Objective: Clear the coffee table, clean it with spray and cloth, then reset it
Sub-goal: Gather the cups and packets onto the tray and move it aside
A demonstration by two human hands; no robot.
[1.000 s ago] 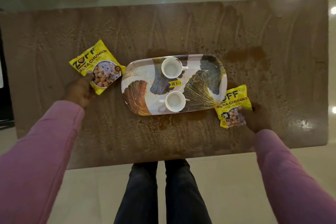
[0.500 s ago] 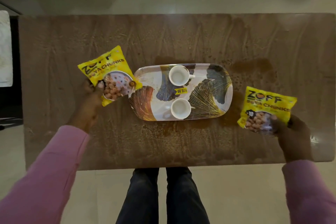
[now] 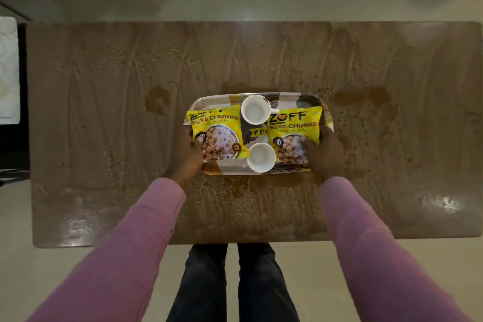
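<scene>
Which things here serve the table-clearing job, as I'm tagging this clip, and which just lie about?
In the job: tray; left packet and right packet on it, gripped by left hand and right hand; far cup; near cup; coffee table; brown stains.
Lying about: white object at the left edge, off the table; unidentifiable.

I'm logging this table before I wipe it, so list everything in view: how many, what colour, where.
coffee table: one, brown, fills the view
stains: several, darker brown, on the table round the tray
tray: one, leaf-patterned, mid-table
cups: two, white, on the tray, far cup and near cup
packets: two, yellow, on the tray, left packet and right packet
hands: two, left hand grips left packet, right hand grips right packet
sleeves: two, pink
</scene>
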